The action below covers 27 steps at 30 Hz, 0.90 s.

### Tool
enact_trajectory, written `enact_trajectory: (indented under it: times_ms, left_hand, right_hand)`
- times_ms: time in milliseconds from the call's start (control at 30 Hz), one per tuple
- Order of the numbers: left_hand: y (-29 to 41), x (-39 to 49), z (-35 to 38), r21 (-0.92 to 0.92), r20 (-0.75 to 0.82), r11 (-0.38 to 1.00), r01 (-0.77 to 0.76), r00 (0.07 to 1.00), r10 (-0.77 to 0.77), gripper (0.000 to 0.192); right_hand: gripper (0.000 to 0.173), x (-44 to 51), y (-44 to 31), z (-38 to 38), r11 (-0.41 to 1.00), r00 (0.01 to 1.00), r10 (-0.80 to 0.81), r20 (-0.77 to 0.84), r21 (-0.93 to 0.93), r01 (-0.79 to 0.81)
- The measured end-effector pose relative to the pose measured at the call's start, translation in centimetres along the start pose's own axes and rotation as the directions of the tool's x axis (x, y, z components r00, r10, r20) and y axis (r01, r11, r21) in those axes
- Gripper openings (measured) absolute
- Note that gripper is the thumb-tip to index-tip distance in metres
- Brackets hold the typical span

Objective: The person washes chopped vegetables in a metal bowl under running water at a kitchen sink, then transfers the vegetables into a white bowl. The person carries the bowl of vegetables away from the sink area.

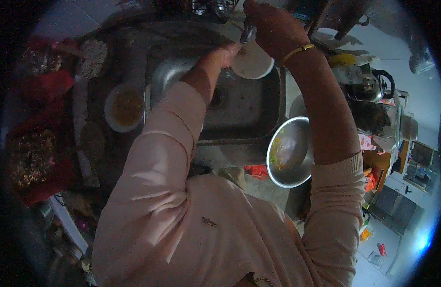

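Observation:
My left hand (227, 54) is at the left edge of a white bowl (255, 64) and appears to grip it; its fingers are blurred. The bowl is over the upper right part of a stainless steel sink (238, 116). My right hand (274, 30), with a gold-coloured bracelet at the wrist, is curled at what looks like a metal faucet (247, 31) just above the bowl. Its fingertips are partly hidden. Right of the sink, a metal basin (290, 154) with yellow and green food scraps is partly covered by my right forearm.
A white bowl of brownish food (126, 107) stands left of the sink. Red bags (48, 86) with contents lie further left. A glass kettle (367, 86) and other kitchenware crowd the right side. A wire rack (213, 7) is behind the sink.

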<state>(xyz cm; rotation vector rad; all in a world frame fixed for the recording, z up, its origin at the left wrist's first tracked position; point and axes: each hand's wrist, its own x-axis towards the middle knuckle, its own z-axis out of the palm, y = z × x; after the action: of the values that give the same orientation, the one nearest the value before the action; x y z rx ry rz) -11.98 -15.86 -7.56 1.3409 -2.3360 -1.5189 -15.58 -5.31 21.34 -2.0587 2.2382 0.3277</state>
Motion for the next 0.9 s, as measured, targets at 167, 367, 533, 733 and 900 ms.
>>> enact_trajectory:
  times_ms: [167, 367, 533, 733, 900]
  left_hand:
    - [7.6, -9.3, -2.2, -0.306, 0.263, 0.952, -0.019, 0.959, 0.104, 0.048]
    - [4.3, -3.3, -1.0, 0.647, 0.082, 0.670, -0.364, 0.907, 0.414, 0.039]
    - [5.7, -8.0, -4.0, 0.747, -0.149, 0.650, -0.141, 0.917, 0.370, 0.037]
    - [5.0, -11.3, -5.8, 0.899, -0.063, 0.437, -0.029, 0.979, 0.195, 0.051]
    - [-3.0, -13.9, -7.4, 0.498, -0.268, 0.824, -0.269, 0.856, 0.442, 0.062]
  right_hand:
    - [0.041, -0.4, 1.8, 1.2, 0.998, 0.999, -0.026, -0.044, 0.052, 0.028]
    - [0.034, 0.3, 1.5, 2.6, 0.998, 0.963, -0.066, -0.262, -0.007, 0.067]
    - [0.028, -0.2, 0.8, 3.1, 1.000, 0.933, 0.002, -0.361, 0.001, -0.002]
    - [0.037, 0.8, -0.7, 4.8, 0.966, 0.893, 0.214, -0.397, 0.221, -0.133]
    - [0.052, -8.6, 4.2, 8.8, 0.552, 0.895, 0.219, -0.388, 0.806, 0.214]
